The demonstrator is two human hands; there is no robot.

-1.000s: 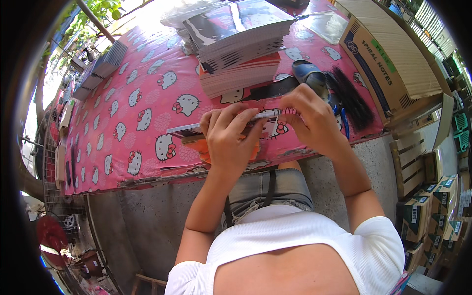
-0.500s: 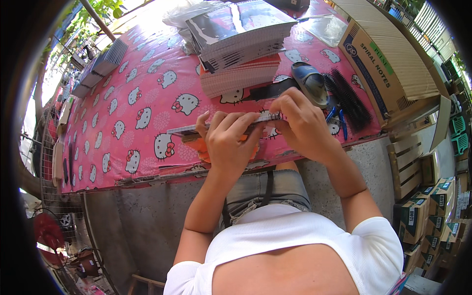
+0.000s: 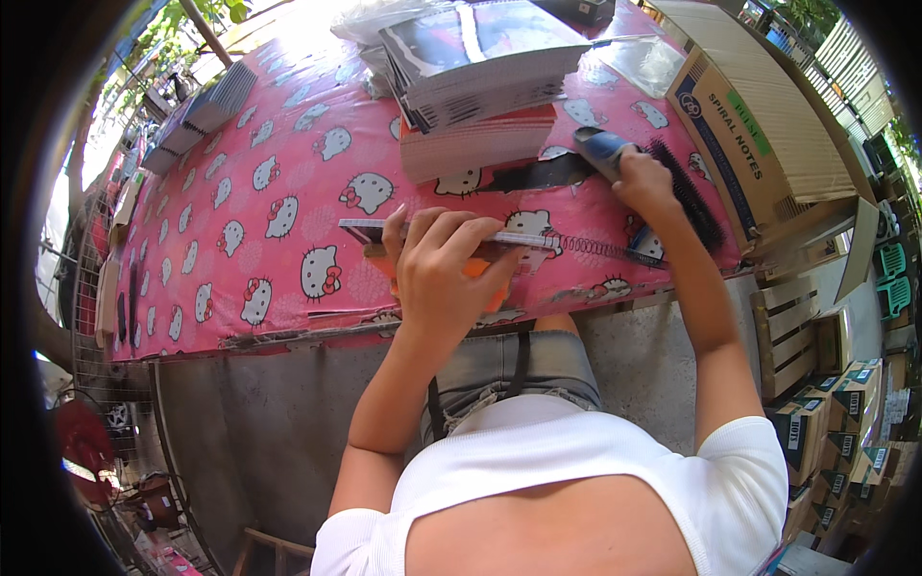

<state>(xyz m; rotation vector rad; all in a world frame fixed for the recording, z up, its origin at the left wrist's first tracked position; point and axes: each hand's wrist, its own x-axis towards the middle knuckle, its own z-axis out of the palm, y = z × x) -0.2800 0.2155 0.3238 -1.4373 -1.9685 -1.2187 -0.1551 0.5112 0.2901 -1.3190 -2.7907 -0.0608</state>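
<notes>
My left hand is closed around a notebook, held edge-up near the table's front edge. An orange surface shows below it, partly behind my fingers. From the notebook's right end a thin wire-like spiral coil stretches out to the right, toward my right forearm. My right hand is closed on the near end of a rounded blue and grey object, shaped like a slipper; its exact kind I cannot tell. Just right of that hand lie several black spiral coils.
A tall stack of notebooks stands beyond my hands, with more notebook stacks at the far left. On the right is an open cardboard box. A pink patterned cover lies over the table, torn in places. Cartons are piled at lower right.
My right hand has left the notebook's right end and moved right onto the blue object. The spiral coil now shows sticking out of the notebook. My left hand keeps its hold.
</notes>
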